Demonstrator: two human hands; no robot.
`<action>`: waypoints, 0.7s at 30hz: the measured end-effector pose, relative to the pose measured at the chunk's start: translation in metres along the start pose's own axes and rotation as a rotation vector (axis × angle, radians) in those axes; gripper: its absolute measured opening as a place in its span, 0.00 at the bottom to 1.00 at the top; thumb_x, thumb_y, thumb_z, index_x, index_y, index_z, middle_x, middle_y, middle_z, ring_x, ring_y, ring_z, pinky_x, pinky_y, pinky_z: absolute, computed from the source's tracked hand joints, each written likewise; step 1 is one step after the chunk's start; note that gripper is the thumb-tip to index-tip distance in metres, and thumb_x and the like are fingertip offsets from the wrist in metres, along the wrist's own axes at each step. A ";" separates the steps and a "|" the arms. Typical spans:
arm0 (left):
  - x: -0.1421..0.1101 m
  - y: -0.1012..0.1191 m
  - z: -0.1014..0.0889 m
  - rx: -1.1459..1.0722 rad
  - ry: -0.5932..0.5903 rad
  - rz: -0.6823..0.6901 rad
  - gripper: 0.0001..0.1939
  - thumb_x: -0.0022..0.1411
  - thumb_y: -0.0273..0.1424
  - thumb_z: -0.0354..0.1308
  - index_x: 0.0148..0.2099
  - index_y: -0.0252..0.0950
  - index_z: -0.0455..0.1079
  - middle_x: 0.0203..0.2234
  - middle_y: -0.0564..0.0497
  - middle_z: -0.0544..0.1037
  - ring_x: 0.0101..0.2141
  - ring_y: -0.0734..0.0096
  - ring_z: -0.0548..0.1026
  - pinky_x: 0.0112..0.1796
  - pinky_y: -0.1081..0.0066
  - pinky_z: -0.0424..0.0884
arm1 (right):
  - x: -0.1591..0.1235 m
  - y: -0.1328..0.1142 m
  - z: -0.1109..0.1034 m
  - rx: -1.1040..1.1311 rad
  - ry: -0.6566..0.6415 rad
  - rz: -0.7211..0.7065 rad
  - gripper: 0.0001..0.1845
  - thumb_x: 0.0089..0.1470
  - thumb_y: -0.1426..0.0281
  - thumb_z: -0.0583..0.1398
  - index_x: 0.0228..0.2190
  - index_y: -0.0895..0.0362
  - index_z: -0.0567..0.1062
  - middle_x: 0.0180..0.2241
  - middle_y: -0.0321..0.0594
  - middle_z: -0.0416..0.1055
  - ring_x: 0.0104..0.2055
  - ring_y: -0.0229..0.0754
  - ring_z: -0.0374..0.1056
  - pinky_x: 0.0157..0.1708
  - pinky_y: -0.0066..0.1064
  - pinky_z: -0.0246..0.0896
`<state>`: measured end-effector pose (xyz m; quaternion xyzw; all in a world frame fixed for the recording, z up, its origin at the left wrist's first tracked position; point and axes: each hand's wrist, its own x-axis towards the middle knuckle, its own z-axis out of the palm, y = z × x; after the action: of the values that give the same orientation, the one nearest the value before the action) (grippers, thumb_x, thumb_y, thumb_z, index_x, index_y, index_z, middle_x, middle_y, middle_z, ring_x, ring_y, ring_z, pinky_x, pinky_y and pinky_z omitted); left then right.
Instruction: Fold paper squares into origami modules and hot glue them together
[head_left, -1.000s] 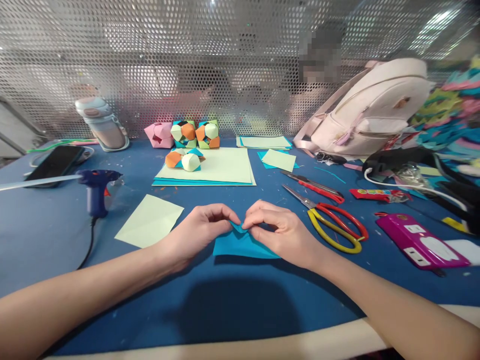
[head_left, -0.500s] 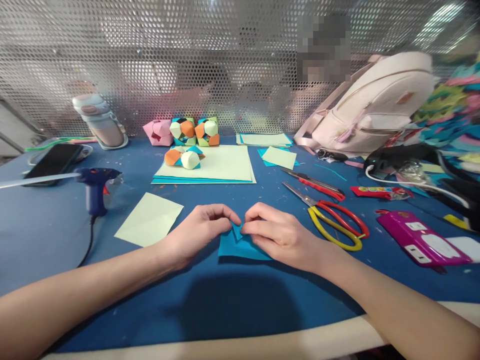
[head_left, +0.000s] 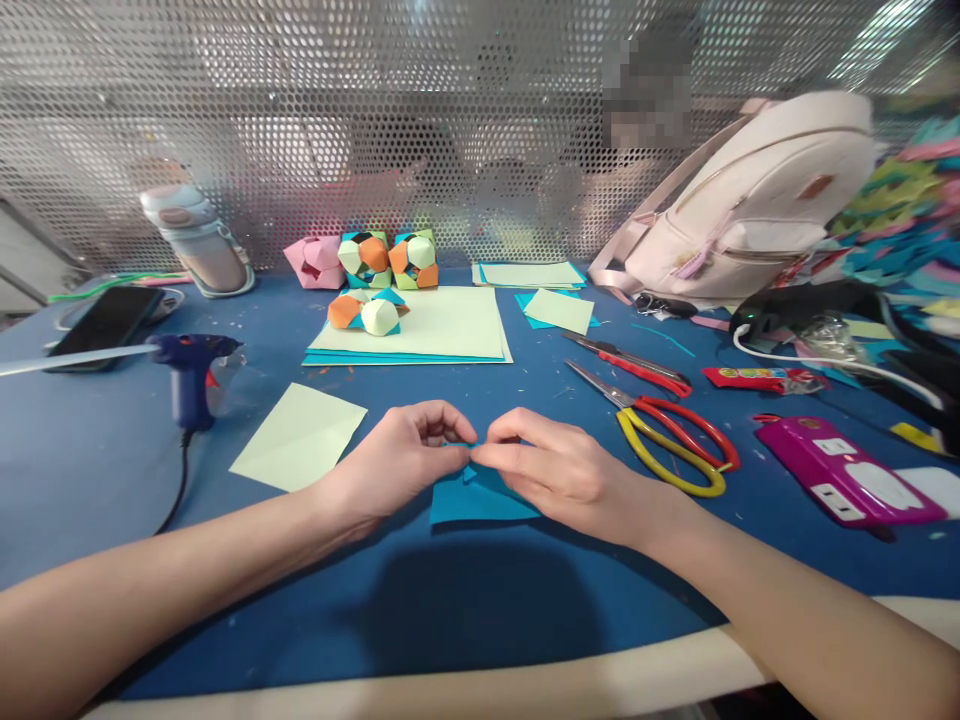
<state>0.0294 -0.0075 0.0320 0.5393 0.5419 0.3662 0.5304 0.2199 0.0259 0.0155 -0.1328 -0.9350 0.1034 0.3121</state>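
A blue sheet of paper [head_left: 480,500] lies on the table between my hands, its far edge partly hidden by my fingers. A small pointed flap of it shows folded toward me. My left hand [head_left: 420,440] pinches the far edge from the left, thumb and index finger together. From the right, my right hand [head_left: 551,465] pinches the same edge, its fingertips almost meeting the left thumb. To the left, a pale green paper square [head_left: 296,437] lies flat near my left forearm.
Scissors [head_left: 675,445] and a utility knife [head_left: 637,368] lie to the right, near a purple power strip [head_left: 847,470]. A blue glue gun [head_left: 191,375] stands at left. Behind are folded paper balls [head_left: 364,260], stacked paper sheets [head_left: 450,325] and a backpack [head_left: 757,210].
My fingertips have drawn closer together and shifted slightly left along the blue paper. Less of its folded flap shows now. The view has moved a little.
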 end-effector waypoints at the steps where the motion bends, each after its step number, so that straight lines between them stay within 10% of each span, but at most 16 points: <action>1: 0.000 0.000 0.000 0.005 0.003 0.012 0.04 0.46 0.25 0.58 0.29 0.33 0.68 0.22 0.56 0.70 0.25 0.79 0.65 0.26 0.77 0.58 | 0.000 0.000 0.000 0.031 0.008 0.019 0.12 0.59 0.78 0.51 0.40 0.60 0.72 0.34 0.44 0.67 0.34 0.36 0.64 0.34 0.26 0.63; 21: -0.002 -0.007 0.001 0.232 0.113 0.212 0.04 0.51 0.27 0.55 0.32 0.36 0.69 0.24 0.55 0.72 0.27 0.75 0.69 0.28 0.76 0.65 | 0.008 -0.004 -0.001 0.523 0.022 0.704 0.13 0.50 0.76 0.56 0.39 0.57 0.73 0.34 0.38 0.74 0.35 0.36 0.70 0.35 0.27 0.65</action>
<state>0.0286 -0.0103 0.0254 0.6295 0.5498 0.3848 0.3916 0.2140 0.0248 0.0220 -0.3608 -0.7717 0.4354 0.2910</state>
